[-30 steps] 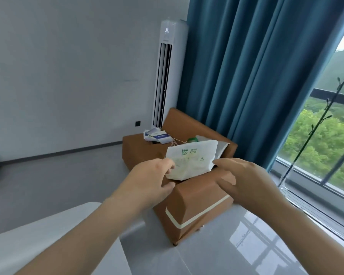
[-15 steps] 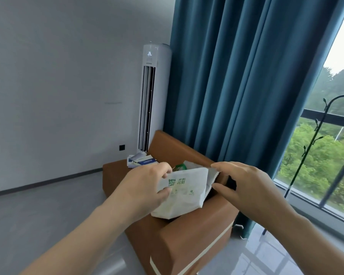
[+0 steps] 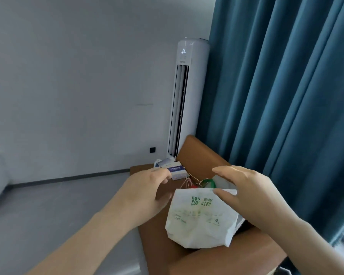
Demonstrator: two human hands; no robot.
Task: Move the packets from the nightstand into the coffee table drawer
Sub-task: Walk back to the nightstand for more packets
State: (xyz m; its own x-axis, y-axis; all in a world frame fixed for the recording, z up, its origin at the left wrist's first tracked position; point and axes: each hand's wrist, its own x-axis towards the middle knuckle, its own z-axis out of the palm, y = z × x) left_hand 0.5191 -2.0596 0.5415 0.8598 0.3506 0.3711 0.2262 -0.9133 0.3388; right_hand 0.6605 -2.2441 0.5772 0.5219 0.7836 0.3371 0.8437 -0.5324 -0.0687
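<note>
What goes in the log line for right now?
stage: pickup | white packet: on nightstand | left hand: at its left edge, grip unclear | right hand: open over top

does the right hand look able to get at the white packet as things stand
Probably yes: the right hand is spread open at the top edge of the white packet, thumb in front, fingers behind, nothing between. The left hand sits at its left side, clear.

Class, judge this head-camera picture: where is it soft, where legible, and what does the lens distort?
Head view: edges of left hand and right hand smear; green print on the white packet is legible; the wide lens leans the air conditioner and curtain.
</note>
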